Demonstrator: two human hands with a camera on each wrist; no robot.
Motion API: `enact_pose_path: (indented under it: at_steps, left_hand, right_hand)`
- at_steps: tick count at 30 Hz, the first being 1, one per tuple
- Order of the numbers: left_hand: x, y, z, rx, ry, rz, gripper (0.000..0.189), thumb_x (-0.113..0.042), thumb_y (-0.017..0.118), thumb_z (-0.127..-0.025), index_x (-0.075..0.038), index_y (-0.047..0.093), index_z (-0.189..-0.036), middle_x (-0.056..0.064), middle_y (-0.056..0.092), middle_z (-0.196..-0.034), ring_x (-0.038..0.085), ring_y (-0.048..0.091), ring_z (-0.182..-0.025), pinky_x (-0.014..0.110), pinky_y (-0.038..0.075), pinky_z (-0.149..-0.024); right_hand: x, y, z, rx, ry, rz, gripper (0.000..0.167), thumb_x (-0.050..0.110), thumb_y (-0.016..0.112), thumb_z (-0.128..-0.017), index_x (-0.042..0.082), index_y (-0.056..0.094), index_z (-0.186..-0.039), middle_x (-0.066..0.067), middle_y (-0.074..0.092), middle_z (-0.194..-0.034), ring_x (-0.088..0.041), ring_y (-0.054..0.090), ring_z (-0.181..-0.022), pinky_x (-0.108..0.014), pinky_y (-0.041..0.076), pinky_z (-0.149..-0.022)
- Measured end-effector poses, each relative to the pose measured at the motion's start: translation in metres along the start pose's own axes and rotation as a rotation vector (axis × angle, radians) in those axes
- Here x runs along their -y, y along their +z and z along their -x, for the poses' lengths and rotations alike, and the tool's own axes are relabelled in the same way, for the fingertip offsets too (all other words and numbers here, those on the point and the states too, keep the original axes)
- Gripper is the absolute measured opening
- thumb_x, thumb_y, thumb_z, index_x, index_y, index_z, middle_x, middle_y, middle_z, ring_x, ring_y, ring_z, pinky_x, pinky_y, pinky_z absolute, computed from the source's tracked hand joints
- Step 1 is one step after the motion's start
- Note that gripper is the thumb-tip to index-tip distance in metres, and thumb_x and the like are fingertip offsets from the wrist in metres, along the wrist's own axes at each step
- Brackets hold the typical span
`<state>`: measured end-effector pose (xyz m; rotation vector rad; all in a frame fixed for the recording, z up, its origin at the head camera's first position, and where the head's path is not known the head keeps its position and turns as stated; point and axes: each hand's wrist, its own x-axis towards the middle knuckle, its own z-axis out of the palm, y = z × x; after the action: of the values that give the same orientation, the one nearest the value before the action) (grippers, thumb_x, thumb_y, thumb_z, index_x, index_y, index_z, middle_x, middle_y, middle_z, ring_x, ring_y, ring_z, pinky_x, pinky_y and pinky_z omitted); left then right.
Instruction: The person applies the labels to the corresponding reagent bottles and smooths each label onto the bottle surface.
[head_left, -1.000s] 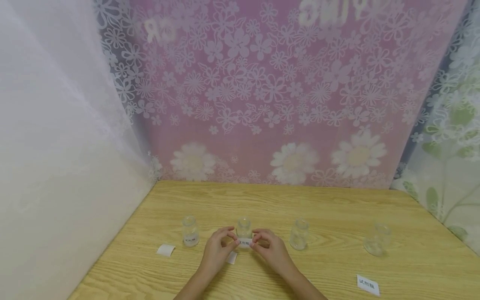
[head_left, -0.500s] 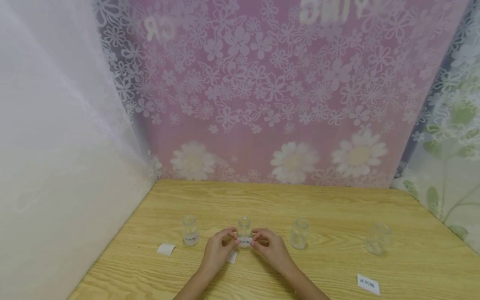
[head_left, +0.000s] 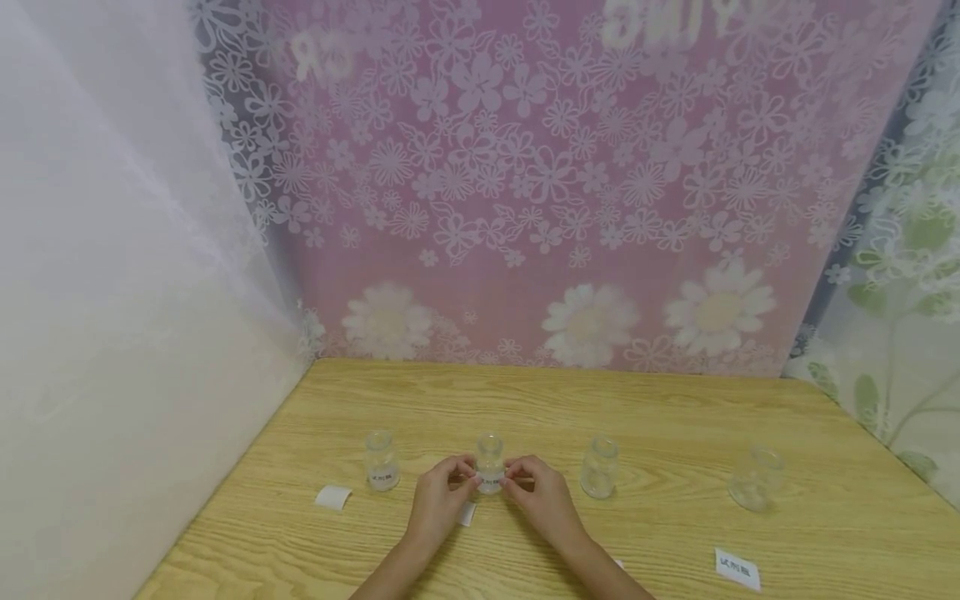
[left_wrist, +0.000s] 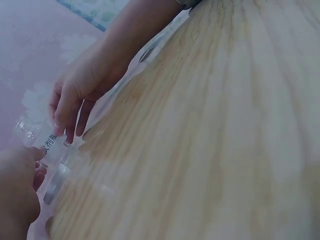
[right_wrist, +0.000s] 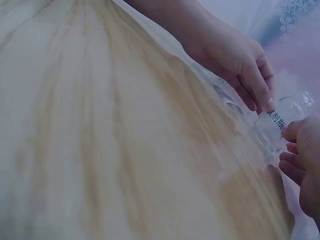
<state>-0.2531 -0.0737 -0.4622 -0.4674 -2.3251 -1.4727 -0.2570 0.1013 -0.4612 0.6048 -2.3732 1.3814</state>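
A small clear glass bottle (head_left: pixel 491 448) stands upright on the table between my hands. Across its lower front runs a white label (head_left: pixel 491 480) with dark printed characters. My left hand (head_left: pixel 441 493) pinches the label's left end at the glass, and my right hand (head_left: pixel 542 492) pinches its right end. The left wrist view shows both thumbs at the ends of the label (left_wrist: pixel 51 143), print facing outward. In the right wrist view, curled fingers of the right hand (right_wrist: pixel 306 150) sit close beside the bottle (right_wrist: pixel 299 101).
To the left stands a bottle (head_left: pixel 382 458) bearing a similar label, with a curled white paper piece (head_left: pixel 332 497) before it. Another paper piece (head_left: pixel 467 513) lies by my left wrist. Two unlabelled bottles, one nearer (head_left: pixel 599 468) and one farther right (head_left: pixel 756 479), stand behind a loose printed label (head_left: pixel 737 568).
The label, held flat across the bottle's front earlier, now follows the glass more closely. Both hands have shifted only slightly, and more of the bottle shows between them.
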Motion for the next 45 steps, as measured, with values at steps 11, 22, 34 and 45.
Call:
enact_pose_path:
  at_steps: [11, 22, 34, 45]
  left_hand:
    - [0.003, 0.001, -0.003, -0.035, -0.09, 0.108, 0.008, -0.005, 0.07, -0.08, -0.003, 0.063, -0.08, 0.014, 0.064, -0.103, 0.028, 0.062, -0.092, 0.028, 0.05, -0.077]
    - [0.0, -0.003, -0.005, 0.001, -0.157, 0.251, 0.025, 0.003, 0.068, -0.079, 0.009, 0.054, -0.098, 0.022, 0.062, -0.1, 0.035, 0.06, -0.095, 0.034, 0.048, -0.082]
    - [0.005, -0.013, -0.009, 0.109, -0.093, 0.241, 0.043, -0.011, 0.069, -0.082, 0.001, 0.054, -0.12, 0.022, 0.055, -0.119, 0.037, 0.051, -0.111, 0.037, 0.044, -0.089]
    - [-0.018, -0.025, -0.013, 0.23, -0.116, 0.33, 0.037, -0.003, 0.06, -0.087, 0.008, 0.053, -0.122, 0.025, 0.056, -0.115, 0.04, 0.052, -0.107, 0.031, 0.048, -0.083]
  right_hand:
    - [0.006, 0.003, -0.001, -0.06, -0.002, 0.032, 0.01, 0.0, 0.069, -0.08, 0.004, 0.06, -0.078, -0.015, 0.066, -0.094, -0.028, 0.064, -0.087, -0.028, 0.052, -0.072]
    - [0.005, 0.002, 0.0, -0.043, -0.007, -0.065, 0.02, -0.002, 0.069, -0.078, -0.003, 0.054, -0.091, -0.019, 0.063, -0.095, -0.031, 0.063, -0.088, -0.025, 0.051, -0.073]
    - [0.012, -0.004, -0.001, 0.08, 0.085, -0.179, 0.049, 0.007, 0.068, -0.083, -0.005, 0.042, -0.122, -0.024, 0.052, -0.116, -0.04, 0.054, -0.103, -0.041, 0.047, -0.083]
    - [0.006, 0.009, -0.009, 0.052, 0.105, -0.119, 0.048, 0.02, 0.073, -0.078, 0.003, 0.047, -0.115, -0.019, 0.054, -0.115, -0.033, 0.058, -0.099, -0.028, 0.05, -0.077]
